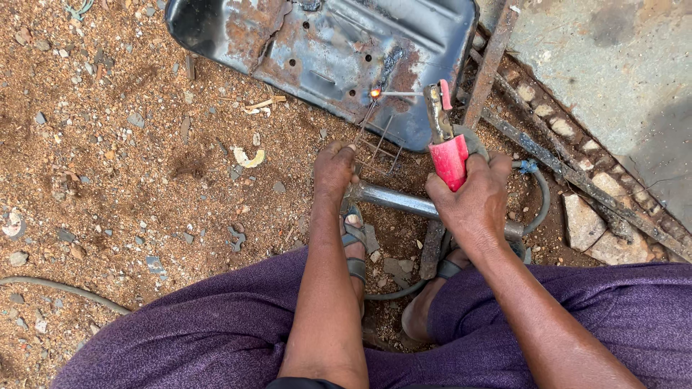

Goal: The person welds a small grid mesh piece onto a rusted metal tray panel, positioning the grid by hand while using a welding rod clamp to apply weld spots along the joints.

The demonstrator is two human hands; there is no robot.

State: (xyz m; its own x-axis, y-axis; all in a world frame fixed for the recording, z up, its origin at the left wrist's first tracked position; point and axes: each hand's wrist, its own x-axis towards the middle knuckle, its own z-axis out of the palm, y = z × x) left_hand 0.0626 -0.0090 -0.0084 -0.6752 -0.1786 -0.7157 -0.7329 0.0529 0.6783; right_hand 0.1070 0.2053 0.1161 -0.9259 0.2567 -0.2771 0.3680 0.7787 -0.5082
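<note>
Right hand (472,198) is clamped around the red-insulated grip of a welding electrode holder (445,140), whose worn metal clamp rises just beyond the knuckles; a thin welding rod (404,94) runs sideways from it toward the left hand's side, ending in a small orange glow (375,92). The sideways reach appears to keep the hand clear of the hot point. Left hand (333,169) is closed, fingertips pinching a small bent wire piece (375,140) that extends forward from the fingers up to the glow, apparently steadying it where the joint is made. The glow sits at the near edge of a dark sheet-metal panel (339,50), stamped with ridges and holes, heavily rusted and cracked, lying flat on the ground ahead of both hands. Just under and between the hands lies a smooth grey steel pipe (404,202), seemingly pinned by the sandalled feet (355,248). A grey cable (537,205) loops beside the right hand. Ground (130,158) is coarse reddish gravel; rusted bars and rough stones (591,216) lie beyond the right hand.
</note>
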